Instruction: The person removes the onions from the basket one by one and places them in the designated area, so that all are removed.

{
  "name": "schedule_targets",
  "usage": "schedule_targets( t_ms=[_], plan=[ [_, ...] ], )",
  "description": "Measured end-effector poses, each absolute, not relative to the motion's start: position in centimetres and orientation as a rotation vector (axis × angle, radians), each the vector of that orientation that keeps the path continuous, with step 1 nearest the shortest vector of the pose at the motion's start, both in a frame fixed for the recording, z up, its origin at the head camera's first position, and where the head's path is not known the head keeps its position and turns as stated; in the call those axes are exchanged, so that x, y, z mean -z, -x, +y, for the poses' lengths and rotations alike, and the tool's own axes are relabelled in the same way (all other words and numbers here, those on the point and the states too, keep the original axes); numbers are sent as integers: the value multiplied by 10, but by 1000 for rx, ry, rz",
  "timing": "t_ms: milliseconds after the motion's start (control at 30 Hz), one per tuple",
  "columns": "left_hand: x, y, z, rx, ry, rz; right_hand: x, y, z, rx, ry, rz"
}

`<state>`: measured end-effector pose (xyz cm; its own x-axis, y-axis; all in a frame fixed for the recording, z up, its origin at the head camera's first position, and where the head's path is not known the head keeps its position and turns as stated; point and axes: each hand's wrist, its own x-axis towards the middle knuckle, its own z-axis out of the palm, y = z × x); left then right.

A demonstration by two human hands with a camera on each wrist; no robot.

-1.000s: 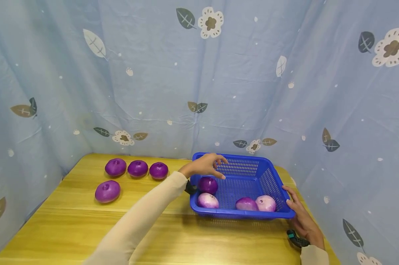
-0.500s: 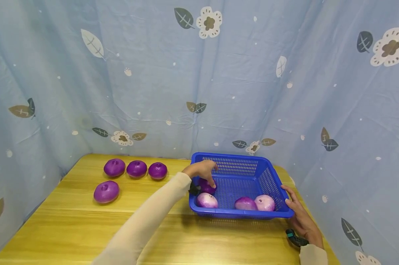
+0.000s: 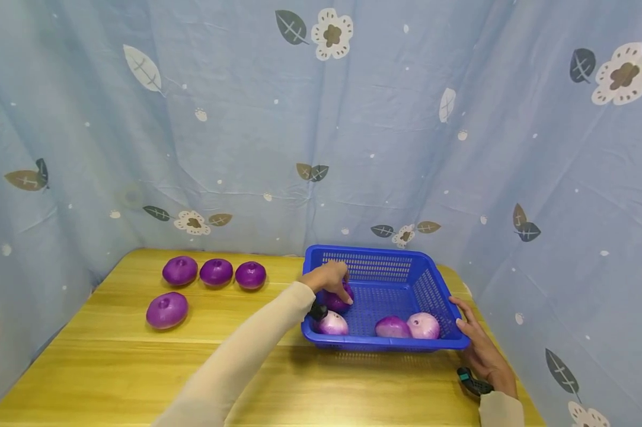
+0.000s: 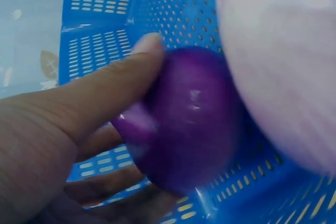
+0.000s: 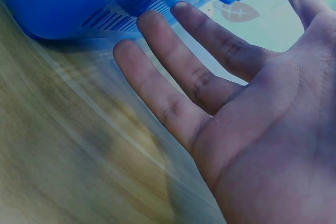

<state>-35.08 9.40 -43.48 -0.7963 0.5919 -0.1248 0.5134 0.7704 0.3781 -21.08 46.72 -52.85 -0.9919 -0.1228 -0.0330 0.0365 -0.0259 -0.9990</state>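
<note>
In the basket's left part, my left hand grips a dark purple onion. The left wrist view shows the thumb along one side of that onion and the other fingers curled behind it. A paler purple-and-white onion lies just in front, partly behind the wrist strap. The onions are in a blue perforated plastic basket. At its right rim, my right hand touches the outside. The right wrist view has this hand's fingers fairly straight, with fingertips against the slotted wall.
A purple onion and a pale one lie at the basket's front right. Several purple onions stand on the wooden table at left. A blue patterned curtain hangs behind and beside the table.
My left hand has come down from above the basket onto the dark purple onion, which it now grips and has shifted slightly right. My right hand stays at the basket's rim.
</note>
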Motion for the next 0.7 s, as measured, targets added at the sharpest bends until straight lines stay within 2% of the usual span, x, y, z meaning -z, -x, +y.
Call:
schedule_targets(
  t_ms=[433, 700],
  plan=[
    [446, 355, 97, -716, -857, 2550, 530, 213, 469, 2169, 113, 2103],
    [450, 355, 101, -736, -985, 2632, 530, 213, 470, 2174, 119, 2098]
  ],
)
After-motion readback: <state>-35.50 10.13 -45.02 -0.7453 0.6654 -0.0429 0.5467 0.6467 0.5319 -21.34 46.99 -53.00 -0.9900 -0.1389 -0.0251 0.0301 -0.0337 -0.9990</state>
